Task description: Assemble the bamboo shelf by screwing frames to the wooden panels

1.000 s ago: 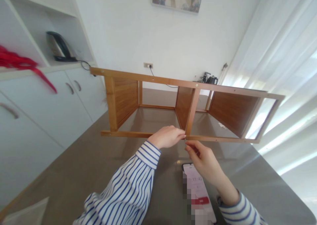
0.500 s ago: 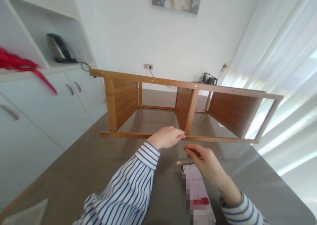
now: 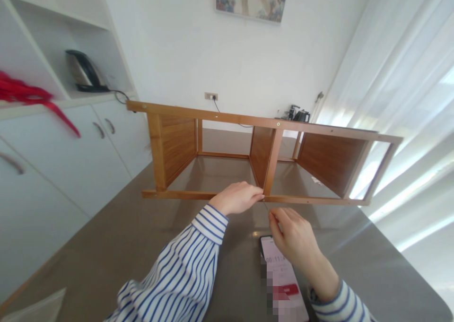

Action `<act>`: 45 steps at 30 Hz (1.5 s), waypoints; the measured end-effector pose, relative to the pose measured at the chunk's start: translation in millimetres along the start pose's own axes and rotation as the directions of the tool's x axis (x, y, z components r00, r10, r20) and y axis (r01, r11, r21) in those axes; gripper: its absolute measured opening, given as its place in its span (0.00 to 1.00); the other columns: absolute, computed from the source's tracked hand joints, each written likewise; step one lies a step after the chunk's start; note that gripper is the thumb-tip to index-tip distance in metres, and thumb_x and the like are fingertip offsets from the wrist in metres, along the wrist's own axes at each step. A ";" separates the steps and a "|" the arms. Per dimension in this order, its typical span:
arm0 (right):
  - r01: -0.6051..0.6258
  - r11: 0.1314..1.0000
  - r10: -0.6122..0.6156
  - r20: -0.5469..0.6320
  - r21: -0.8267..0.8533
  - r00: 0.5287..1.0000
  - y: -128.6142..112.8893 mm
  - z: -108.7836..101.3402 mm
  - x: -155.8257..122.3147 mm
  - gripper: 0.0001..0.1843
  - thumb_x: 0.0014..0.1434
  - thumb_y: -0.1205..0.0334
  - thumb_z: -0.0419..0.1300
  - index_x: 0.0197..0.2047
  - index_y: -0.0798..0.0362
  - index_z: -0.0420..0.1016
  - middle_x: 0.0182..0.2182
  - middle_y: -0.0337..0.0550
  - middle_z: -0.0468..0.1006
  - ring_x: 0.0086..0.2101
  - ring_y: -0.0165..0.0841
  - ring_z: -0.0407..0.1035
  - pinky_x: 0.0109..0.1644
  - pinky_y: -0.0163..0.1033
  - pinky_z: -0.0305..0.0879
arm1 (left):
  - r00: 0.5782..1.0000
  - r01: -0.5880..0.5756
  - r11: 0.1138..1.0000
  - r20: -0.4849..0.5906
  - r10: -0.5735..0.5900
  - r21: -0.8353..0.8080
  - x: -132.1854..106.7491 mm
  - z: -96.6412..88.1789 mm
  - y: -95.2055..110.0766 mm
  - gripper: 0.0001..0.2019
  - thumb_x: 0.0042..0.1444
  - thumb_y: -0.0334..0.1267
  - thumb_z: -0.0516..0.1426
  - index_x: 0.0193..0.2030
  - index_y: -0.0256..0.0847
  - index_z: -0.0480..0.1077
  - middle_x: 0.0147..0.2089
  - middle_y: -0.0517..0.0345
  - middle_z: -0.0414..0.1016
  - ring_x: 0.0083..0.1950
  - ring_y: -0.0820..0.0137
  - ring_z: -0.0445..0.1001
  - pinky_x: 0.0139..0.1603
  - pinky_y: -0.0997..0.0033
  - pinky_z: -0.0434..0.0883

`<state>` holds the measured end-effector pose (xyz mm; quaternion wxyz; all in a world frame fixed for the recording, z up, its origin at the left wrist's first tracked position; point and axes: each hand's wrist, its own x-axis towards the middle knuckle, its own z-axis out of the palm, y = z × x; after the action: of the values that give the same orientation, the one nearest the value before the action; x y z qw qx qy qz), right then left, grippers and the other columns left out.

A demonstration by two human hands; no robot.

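Note:
A wooden shelf frame (image 3: 213, 117) lies on its side across the table, its slatted shelves standing upright between two long rails. My left hand (image 3: 238, 198) is closed on the near rail, fingertips at the joint with the middle shelf. Just to the right and lower, my right hand (image 3: 293, 230) is closed in a pinch on a thin metal rod, which looks like a hex key (image 3: 266, 206). The rod's far tip meets the rail beside my left fingertips. Its other end is hidden in my fingers. Beneath my right hand lies a phone (image 3: 285, 274) with a timer showing.
The grey table (image 3: 117, 227) bears the frame. A clear plastic bag (image 3: 39, 308) lies at its near left corner. White cabinets (image 3: 64, 156) stand left, with a kettle (image 3: 85, 71) and red ribbon (image 3: 31, 95). Curtains (image 3: 400, 76) hang at right.
My right hand has rotated, its knuckles now more on top, and shifted slightly right and away from the joint. My left hand keeps its hold. The whole view has shifted slightly.

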<state>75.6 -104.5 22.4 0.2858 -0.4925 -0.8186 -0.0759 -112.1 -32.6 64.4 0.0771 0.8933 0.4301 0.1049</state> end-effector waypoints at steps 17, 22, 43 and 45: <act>-0.147 0.933 0.128 0.080 0.327 0.989 -6.0 0.3 1.6 0.15 0.61 0.67 0.49 0.46 0.52 0.72 0.31 0.42 0.78 0.32 0.33 0.72 0.36 0.36 0.65 | 1.000 -0.027 1.000 0.004 0.027 0.001 0.2 1.3 -2.9 0.21 0.64 0.50 0.41 0.34 0.45 0.70 0.33 0.56 0.76 0.34 0.66 0.74 0.30 0.72 0.60; -0.311 0.811 0.248 0.190 0.496 0.950 -5.6 2.8 2.1 0.12 0.60 0.61 0.53 0.42 0.50 0.76 0.36 0.40 0.80 0.34 0.33 0.74 0.38 0.36 0.68 | 1.000 -0.013 1.000 0.012 0.013 -0.001 0.2 -0.1 -2.4 0.21 0.64 0.51 0.41 0.34 0.45 0.70 0.33 0.56 0.76 0.34 0.66 0.73 0.30 0.72 0.60; -0.229 0.884 0.196 0.121 0.407 0.973 -7.0 -1.5 6.9 0.11 0.61 0.60 0.51 0.43 0.52 0.73 0.31 0.41 0.76 0.27 0.30 0.69 0.31 0.34 0.63 | 1.000 -0.015 1.000 0.002 0.015 0.001 0.7 2.4 -3.0 0.21 0.64 0.52 0.41 0.34 0.45 0.71 0.33 0.55 0.76 0.34 0.66 0.74 0.31 0.72 0.60; -0.258 0.877 0.221 0.135 0.405 0.966 -6.9 -0.8 6.4 0.12 0.61 0.60 0.51 0.43 0.51 0.72 0.29 0.40 0.77 0.26 0.30 0.69 0.30 0.34 0.62 | 1.000 -0.020 1.000 0.000 0.020 0.002 0.8 3.1 -3.8 0.21 0.64 0.51 0.41 0.34 0.45 0.70 0.33 0.56 0.76 0.34 0.66 0.74 0.30 0.72 0.60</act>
<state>67.8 -103.4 27.6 0.3569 -0.5198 -0.7598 0.1585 -113.6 -29.8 60.6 0.0751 0.8977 0.4212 0.1052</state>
